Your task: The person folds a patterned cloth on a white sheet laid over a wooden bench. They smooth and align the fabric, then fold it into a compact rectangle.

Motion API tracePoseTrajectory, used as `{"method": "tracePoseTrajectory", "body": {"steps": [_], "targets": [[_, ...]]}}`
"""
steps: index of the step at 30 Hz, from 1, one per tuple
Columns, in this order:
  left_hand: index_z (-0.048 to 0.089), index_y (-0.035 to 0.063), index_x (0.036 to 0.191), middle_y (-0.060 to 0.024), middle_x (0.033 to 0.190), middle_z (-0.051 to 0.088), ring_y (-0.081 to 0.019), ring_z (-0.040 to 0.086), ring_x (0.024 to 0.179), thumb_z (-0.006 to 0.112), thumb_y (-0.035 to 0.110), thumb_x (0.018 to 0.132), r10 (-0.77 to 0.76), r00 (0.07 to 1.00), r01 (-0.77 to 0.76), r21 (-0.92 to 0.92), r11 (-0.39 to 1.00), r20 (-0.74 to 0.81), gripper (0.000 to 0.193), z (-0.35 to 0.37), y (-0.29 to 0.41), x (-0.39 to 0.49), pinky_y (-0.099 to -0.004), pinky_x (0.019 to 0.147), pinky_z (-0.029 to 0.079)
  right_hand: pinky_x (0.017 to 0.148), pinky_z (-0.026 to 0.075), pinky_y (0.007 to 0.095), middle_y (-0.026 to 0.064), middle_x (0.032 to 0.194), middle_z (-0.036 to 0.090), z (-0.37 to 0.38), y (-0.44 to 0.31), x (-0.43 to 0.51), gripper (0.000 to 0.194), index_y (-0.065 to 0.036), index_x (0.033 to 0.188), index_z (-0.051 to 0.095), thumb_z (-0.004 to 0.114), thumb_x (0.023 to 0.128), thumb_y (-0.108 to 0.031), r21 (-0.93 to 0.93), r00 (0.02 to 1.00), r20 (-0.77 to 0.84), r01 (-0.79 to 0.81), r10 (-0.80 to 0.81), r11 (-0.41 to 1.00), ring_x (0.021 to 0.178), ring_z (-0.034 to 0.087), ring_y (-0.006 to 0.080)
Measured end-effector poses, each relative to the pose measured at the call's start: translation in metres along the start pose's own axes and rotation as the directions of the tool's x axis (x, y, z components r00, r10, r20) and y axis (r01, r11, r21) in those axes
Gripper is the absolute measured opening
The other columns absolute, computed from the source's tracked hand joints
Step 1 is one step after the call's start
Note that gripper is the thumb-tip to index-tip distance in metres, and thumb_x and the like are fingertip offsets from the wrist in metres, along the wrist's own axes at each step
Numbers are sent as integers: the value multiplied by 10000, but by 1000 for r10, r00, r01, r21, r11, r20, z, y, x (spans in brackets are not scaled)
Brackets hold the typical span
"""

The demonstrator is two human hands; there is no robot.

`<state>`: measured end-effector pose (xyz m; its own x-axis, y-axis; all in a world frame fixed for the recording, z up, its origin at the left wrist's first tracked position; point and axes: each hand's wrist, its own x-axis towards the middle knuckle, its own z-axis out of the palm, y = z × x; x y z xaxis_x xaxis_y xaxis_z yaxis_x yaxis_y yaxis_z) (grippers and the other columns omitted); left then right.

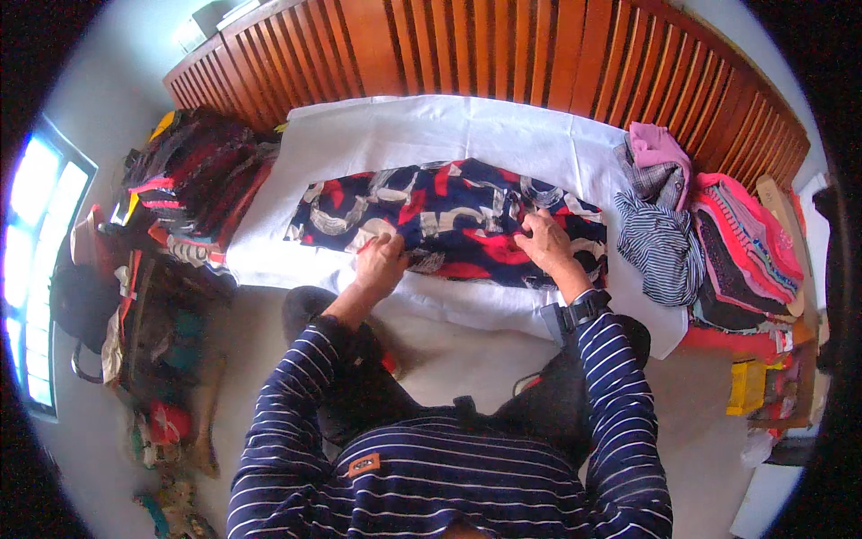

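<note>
A navy, red and cream patterned cloth garment (451, 222) lies spread across a white sheet (431, 124) in front of me. At its near left edge is my left hand (381, 259), fingers curled in and pinching the fabric there. My right hand (544, 244) rests over the right part of the garment, its thumb and forefinger bent towards each other at the cloth; whether they grip a fold cannot be told. Both hands touch the same garment, some way apart.
Folded dark clothes (202, 175) are piled on the left. To the right lie a crumpled striped garment (660, 246), a pink cloth (656, 151) and a stack of folded clothes (747, 249). A slatted wooden headboard (471, 54) stands behind the sheet.
</note>
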<state>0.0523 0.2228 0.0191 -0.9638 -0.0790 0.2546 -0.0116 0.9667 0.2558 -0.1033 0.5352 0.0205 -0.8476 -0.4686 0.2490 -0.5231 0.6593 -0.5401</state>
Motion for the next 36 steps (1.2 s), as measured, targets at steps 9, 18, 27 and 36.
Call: {"method": "tracePoseTrajectory", "body": {"steps": [9, 18, 27, 36], "targets": [[553, 83, 970, -155, 982, 567, -383, 619, 890, 667, 164, 791, 5, 992, -8, -24, 1000, -129, 227, 0, 2, -1, -502, 714, 524, 723, 498, 406, 138, 816, 664, -14, -3, 3, 212, -15, 862, 622, 707, 805, -201, 279, 992, -105, -32, 63, 960, 772, 650, 316], [548, 57, 944, -141, 961, 567, -371, 605, 927, 635, 104, 785, 53, 988, -54, -5, 999, -146, 187, 2, 3, 10, -490, 753, 523, 397, 405, 249, 38, 738, 622, -30, -12, -5, 136, -20, 928, 584, 649, 856, -115, 733, 924, 217, -367, 314, 572, 511, 587, 104], [572, 52, 969, -170, 1008, 579, -383, 588, 982, 629, 92, 733, 17, 991, -22, -35, 999, -133, 246, -14, -16, -10, -490, 771, 519, 389, 401, 211, 49, 825, 595, -45, -21, -23, 356, 10, 1164, 536, 648, 839, -81, 666, 860, 429, -507, 275, 547, 575, 574, 87], [584, 33, 914, -158, 985, 598, -377, 606, 943, 617, 74, 742, 12, 998, -17, -74, 997, -59, 181, -18, -24, -23, -465, 784, 525, 402, 412, 238, 50, 771, 637, -49, -22, -27, 360, 10, 1122, 585, 704, 815, -136, 422, 760, 627, -516, 171, 746, 571, 601, 113]]}}
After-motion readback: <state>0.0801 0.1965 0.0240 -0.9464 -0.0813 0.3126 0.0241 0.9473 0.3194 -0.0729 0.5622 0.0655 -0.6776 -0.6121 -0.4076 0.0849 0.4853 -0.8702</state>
